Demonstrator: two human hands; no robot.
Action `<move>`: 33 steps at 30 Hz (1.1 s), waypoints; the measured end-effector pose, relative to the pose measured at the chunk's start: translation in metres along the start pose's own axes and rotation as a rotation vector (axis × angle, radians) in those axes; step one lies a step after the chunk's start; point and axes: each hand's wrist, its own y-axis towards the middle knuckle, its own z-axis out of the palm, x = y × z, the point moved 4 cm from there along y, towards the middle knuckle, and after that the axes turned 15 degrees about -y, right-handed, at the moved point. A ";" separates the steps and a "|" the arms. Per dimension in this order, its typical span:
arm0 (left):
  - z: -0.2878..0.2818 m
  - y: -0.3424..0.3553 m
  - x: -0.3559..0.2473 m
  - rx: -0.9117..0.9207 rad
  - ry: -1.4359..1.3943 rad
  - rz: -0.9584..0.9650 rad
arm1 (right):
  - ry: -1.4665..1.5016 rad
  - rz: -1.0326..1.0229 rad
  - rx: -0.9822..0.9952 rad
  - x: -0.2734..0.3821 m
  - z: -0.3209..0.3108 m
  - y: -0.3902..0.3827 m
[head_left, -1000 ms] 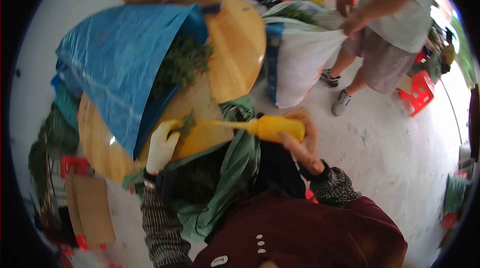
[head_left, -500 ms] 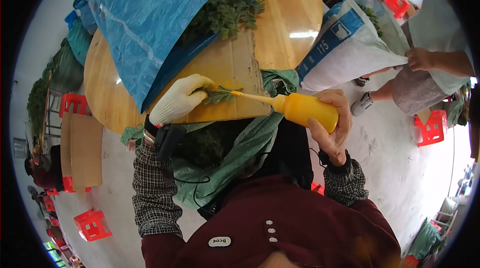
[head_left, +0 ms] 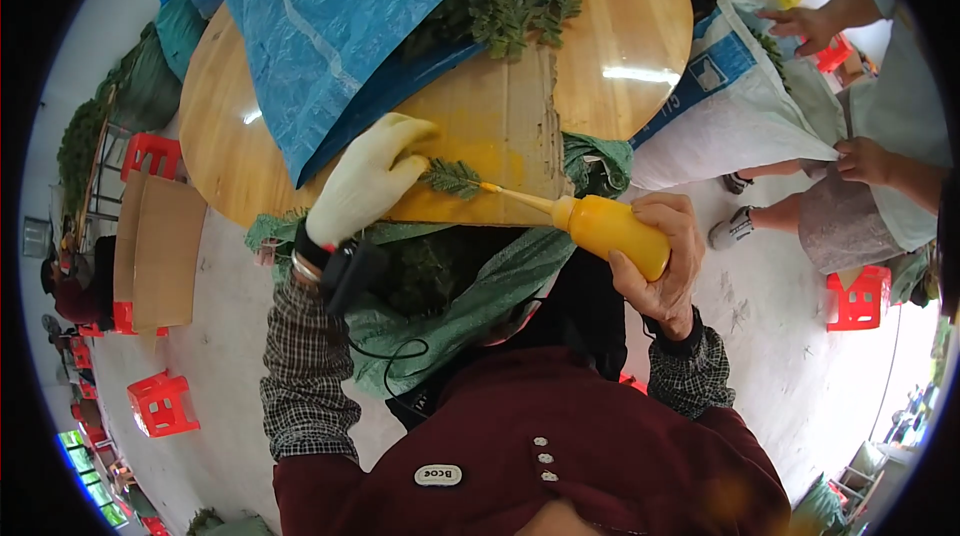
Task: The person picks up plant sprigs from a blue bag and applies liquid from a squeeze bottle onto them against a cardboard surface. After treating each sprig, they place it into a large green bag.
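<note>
My left hand (head_left: pixel 365 176), in a white glove, is over the cardboard sheet (head_left: pixel 515 116), its thumb and forefinger apart. The thumb is beside one end of a small green conifer sprig (head_left: pixel 454 178). My bare right hand (head_left: pixel 675 261) grips a yellow squeeze bottle (head_left: pixel 620 234) around its base, tilted with the long pale nozzle pointing left. The nozzle's orange-yellow tip is at the sprig's right end; whether it touches I cannot tell. Yellow smears mark the cardboard.
A blue plastic sheet (head_left: pixel 350 26) partly covers green branches (head_left: pixel 510 6) on the round wooden table (head_left: pixel 625 26). Below the cardboard hangs a green woven sack (head_left: pixel 480 301). At right, another person's hands (head_left: pixel 865 160) hold a white sack (head_left: pixel 720 131). Red stools (head_left: pixel 163 404) stand around.
My left thumb and forefinger have spread from their pinch by the sprig. The nozzle has shifted to the sprig's right end. The whole view has moved slightly.
</note>
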 end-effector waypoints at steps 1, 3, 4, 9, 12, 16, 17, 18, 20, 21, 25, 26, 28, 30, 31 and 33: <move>0.003 -0.007 -0.004 -0.147 0.039 -0.028 | -0.010 0.006 -0.002 -0.001 0.001 -0.001; 0.008 -0.022 -0.015 -0.438 0.127 -0.085 | -0.013 0.013 -0.005 -0.001 0.003 -0.003; 0.015 -0.025 -0.018 -0.443 0.130 -0.090 | -0.009 0.016 -0.007 -0.001 0.004 -0.003; 0.044 -0.029 -0.016 -0.524 0.525 -0.038 | 0.006 0.015 -0.011 0.000 0.005 -0.002; 0.046 -0.028 -0.011 -0.532 0.534 -0.062 | -0.002 -0.011 -0.014 0.003 0.004 0.005; 0.046 -0.028 -0.008 -0.520 0.524 -0.057 | -0.021 -0.079 -0.011 0.005 0.008 0.017; 0.046 -0.028 -0.008 -0.514 0.525 -0.059 | -0.012 -0.105 -0.002 0.006 0.011 0.021; 0.046 -0.029 -0.008 -0.508 0.527 -0.062 | -0.004 -0.131 0.006 0.007 0.013 0.024; 0.046 -0.029 -0.008 -0.503 0.529 -0.066 | 0.008 -0.144 0.018 0.007 0.018 0.029; 0.046 -0.029 -0.007 -0.501 0.525 -0.067 | 0.019 -0.155 0.031 0.007 0.019 0.032; 0.047 -0.030 -0.006 -0.501 0.517 -0.066 | 0.016 -0.183 0.070 0.009 0.021 0.038; 0.047 -0.030 -0.006 -0.503 0.518 -0.060 | 0.008 -0.191 0.083 0.009 0.020 0.039; 0.047 -0.031 -0.006 -0.507 0.519 -0.056 | 0.004 -0.189 0.088 0.010 0.018 0.041; 0.048 -0.031 -0.006 -0.515 0.523 -0.048 | -0.005 -0.182 0.096 0.010 0.016 0.042; 0.048 -0.032 -0.007 -0.519 0.526 -0.044 | -0.004 -0.181 0.097 0.009 0.015 0.041; 0.048 -0.032 -0.007 -0.511 0.527 -0.054 | -0.002 -0.176 0.085 0.006 0.013 0.039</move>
